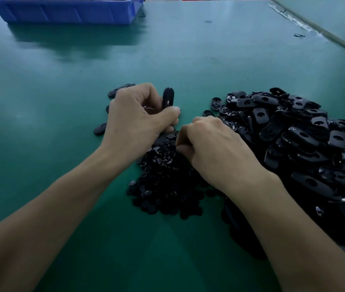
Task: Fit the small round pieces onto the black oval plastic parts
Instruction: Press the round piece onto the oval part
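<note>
My left hand point(138, 116) grips one black oval part point(168, 97) upright between thumb and fingers, its top end sticking out above the hand. My right hand point(211, 144) rests with curled fingers on the near pile of small round pieces point(163, 175); its fingertips pinch at the pile's top edge, and whether they hold a piece is hidden. A large heap of black oval parts point(306, 144) lies to the right of both hands. A few oval parts point(100, 129) lie flat on the table beyond and left of my left hand.
A blue plastic bin point(66, 9) holding dark parts stands at the far left of the green table point(188, 55). A seam or table edge point(315, 28) runs diagonally at the far right, with a small dark clip point(299, 35) near it.
</note>
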Motion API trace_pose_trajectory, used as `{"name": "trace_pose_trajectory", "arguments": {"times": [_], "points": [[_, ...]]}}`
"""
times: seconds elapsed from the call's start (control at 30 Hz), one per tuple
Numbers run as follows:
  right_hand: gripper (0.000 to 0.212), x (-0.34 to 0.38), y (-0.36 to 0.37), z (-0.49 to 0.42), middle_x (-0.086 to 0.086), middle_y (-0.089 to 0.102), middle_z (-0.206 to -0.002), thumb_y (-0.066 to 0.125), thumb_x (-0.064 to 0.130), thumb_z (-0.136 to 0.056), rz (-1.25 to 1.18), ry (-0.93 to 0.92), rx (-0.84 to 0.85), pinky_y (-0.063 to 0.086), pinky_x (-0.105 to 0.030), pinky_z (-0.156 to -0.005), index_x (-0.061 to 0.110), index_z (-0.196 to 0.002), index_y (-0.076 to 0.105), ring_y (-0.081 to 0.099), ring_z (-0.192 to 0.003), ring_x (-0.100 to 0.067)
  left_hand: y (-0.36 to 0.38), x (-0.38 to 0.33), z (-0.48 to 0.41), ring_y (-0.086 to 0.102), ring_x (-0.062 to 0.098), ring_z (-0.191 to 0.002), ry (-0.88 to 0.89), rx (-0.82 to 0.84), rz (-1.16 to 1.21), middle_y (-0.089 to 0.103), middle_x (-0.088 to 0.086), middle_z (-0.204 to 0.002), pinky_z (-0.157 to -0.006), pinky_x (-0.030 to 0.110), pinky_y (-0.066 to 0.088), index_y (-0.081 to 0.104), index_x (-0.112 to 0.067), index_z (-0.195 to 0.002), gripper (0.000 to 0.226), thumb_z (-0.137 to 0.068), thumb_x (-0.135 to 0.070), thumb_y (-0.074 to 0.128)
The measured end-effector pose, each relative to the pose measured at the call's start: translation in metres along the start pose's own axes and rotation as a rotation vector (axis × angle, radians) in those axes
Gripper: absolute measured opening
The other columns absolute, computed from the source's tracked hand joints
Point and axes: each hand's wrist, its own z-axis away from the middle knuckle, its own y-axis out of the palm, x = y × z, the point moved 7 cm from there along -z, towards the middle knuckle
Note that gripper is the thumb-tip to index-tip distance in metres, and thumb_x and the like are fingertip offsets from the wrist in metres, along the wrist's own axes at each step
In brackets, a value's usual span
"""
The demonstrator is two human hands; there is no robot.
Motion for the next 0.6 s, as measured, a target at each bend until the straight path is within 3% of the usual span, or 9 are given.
{"name": "trace_pose_trajectory", "arguments": {"times": [0.1, 0.23, 0.33, 0.47, 0.6], "points": [[0.007, 0.004, 0.001, 0.001, 0.005, 0.041, -0.092, 0.061, 0.025, -0.097, 0.057, -0.032, 0.013, 0.030, -0.027, -0.072, 0.021, -0.102, 0.061, 0.049, -0.101, -0.021, -0.002, 0.000, -0.001, 0.073, 0.029, -0.063, 0.002, 0.008, 0.010, 0.072, 0.008, -0.066, -0.060, 0.042, 0.061, 0.049, -0.013, -0.066, 0.033, -0.072, -0.014, 0.080], [0.011, 0.003, -0.006, 0.003, 0.003, 0.040, -0.090, 0.056, 0.014, -0.097, 0.003, -0.009, -0.013, 0.022, -0.022, -0.070, 0.020, -0.104, 0.052, 0.038, -0.086, -0.018, 0.001, -0.001, 0.001, 0.073, 0.027, -0.060, -0.016, 0.033, 0.041, 0.072, 0.006, -0.065, -0.052, 0.030, 0.057, 0.054, -0.017, -0.071, 0.033, -0.072, -0.008, 0.086], [0.009, -0.004, -0.014, 0.005, 0.000, 0.054, -0.087, 0.048, 0.009, -0.100, -0.120, 0.049, -0.046, 0.034, -0.030, -0.065, 0.018, -0.099, 0.047, 0.048, -0.077, -0.020, 0.002, -0.001, 0.002, 0.073, 0.026, -0.059, -0.029, 0.038, 0.068, 0.072, 0.007, -0.064, -0.052, 0.029, 0.057, 0.056, -0.017, -0.077, 0.031, -0.072, -0.007, 0.086], [0.009, -0.013, -0.023, 0.008, -0.004, 0.057, -0.081, 0.050, 0.020, -0.098, -0.318, 0.120, -0.095, 0.052, -0.048, -0.065, 0.019, -0.089, 0.050, 0.056, -0.074, -0.025, 0.002, -0.002, 0.002, 0.073, 0.026, -0.059, -0.033, 0.050, 0.065, 0.073, 0.006, -0.064, -0.054, 0.029, 0.057, 0.060, -0.020, -0.089, 0.033, -0.072, -0.009, 0.086], [0.007, -0.018, -0.030, 0.008, 0.007, 0.063, -0.078, 0.059, 0.016, -0.092, -0.429, 0.108, -0.202, 0.054, -0.040, -0.071, 0.022, -0.094, 0.062, 0.061, -0.077, -0.016, 0.006, 0.001, 0.003, 0.074, 0.023, -0.064, -0.053, 0.064, 0.083, 0.074, 0.006, -0.068, -0.058, 0.027, 0.059, 0.068, -0.014, -0.082, 0.020, -0.074, -0.006, 0.084]]}}
